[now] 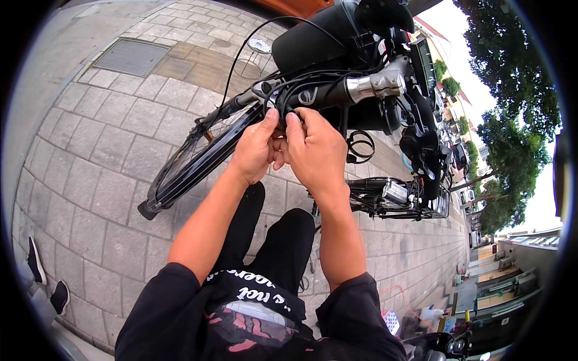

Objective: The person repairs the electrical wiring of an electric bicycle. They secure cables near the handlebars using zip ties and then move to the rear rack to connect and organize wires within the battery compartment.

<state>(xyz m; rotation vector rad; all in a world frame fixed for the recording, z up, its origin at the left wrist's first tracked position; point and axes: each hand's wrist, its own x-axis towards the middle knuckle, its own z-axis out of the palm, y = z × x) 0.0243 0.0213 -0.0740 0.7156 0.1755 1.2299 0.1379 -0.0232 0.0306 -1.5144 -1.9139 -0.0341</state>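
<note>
Left hand [256, 147], right hand [313, 150] side by side, both grips pinched closed on black cables [289, 96] at bicycle head tube [319, 93]; front wheel [198, 153] left.

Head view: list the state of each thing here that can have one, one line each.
left hand: closed, pinching the black cables
right hand: closed, fingertips on the same cables
black cables: bunched at the frame, one loop arcing free
bicycle: standing on the pavement
front wheel: on the ground, turned toward the left
metal cover: shut, flush with the paving
</note>
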